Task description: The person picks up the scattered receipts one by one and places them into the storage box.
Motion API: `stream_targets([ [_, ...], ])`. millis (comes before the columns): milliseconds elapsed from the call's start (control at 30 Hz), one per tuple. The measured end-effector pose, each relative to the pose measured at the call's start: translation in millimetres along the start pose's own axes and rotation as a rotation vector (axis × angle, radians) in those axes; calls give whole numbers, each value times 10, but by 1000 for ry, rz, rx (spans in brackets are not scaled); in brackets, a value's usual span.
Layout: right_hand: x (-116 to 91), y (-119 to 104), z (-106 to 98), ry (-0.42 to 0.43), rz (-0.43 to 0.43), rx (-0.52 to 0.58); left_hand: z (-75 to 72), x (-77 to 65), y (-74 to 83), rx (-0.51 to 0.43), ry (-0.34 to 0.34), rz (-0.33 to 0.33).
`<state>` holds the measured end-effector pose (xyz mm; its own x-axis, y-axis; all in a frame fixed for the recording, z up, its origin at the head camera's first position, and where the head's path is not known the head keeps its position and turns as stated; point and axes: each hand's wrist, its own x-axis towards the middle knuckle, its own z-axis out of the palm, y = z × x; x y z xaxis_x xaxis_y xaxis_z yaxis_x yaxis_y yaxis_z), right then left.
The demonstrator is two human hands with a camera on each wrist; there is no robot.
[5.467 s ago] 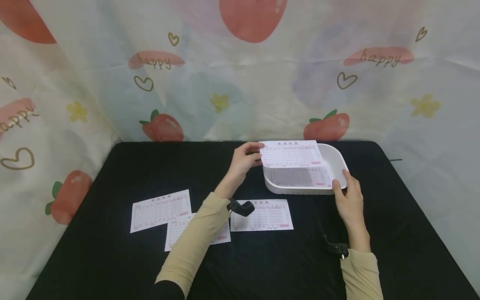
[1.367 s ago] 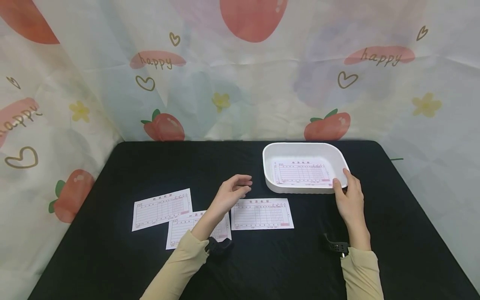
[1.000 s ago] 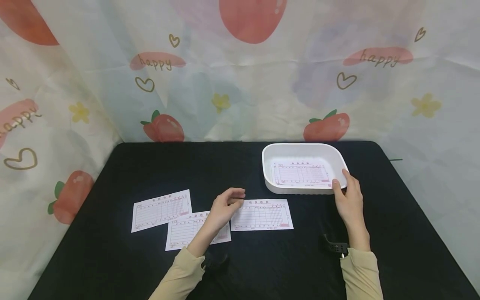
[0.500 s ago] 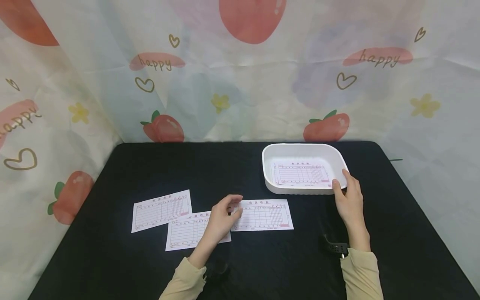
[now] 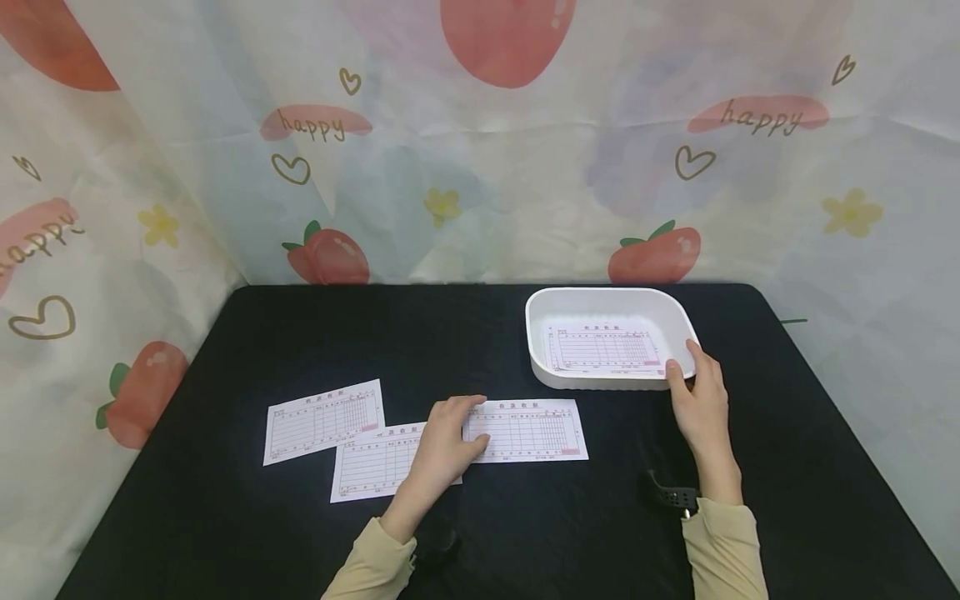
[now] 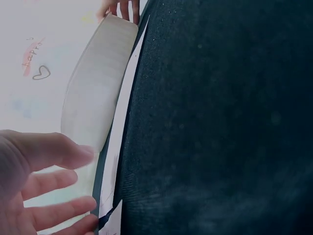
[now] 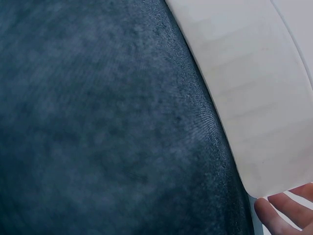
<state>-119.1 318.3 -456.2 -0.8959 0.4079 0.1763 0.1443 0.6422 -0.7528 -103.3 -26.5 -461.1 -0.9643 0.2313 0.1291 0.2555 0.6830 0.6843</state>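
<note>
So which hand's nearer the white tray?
Right. The right hand grips the white tray at a corner; the left hand is apart from it, at the left end of the rightmost loose slip.

Left hand (image 6: 46,183) near paper (image 6: 121,122) (seen edge-on); white tray (image 6: 95,83) beyond.

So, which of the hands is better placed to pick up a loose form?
Probably the left hand: it is free, at the left edge of the rightmost loose form, while the right hand grips the white tray.
</note>
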Motion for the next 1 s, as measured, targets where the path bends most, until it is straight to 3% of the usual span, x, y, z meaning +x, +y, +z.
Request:
stream_targets([
  [200,-1,6,8,5,-5,0,22,-12,-8,101,24,2],
  [500,10,-5,4,12,-19,4,40,-19,6,176,29,22],
  [733,5,-3,10,10,-11,4,31,-16,24,178,20,34],
  [1000,11,-8,13,11,-11,2,49,-15,13,160,20,97],
])
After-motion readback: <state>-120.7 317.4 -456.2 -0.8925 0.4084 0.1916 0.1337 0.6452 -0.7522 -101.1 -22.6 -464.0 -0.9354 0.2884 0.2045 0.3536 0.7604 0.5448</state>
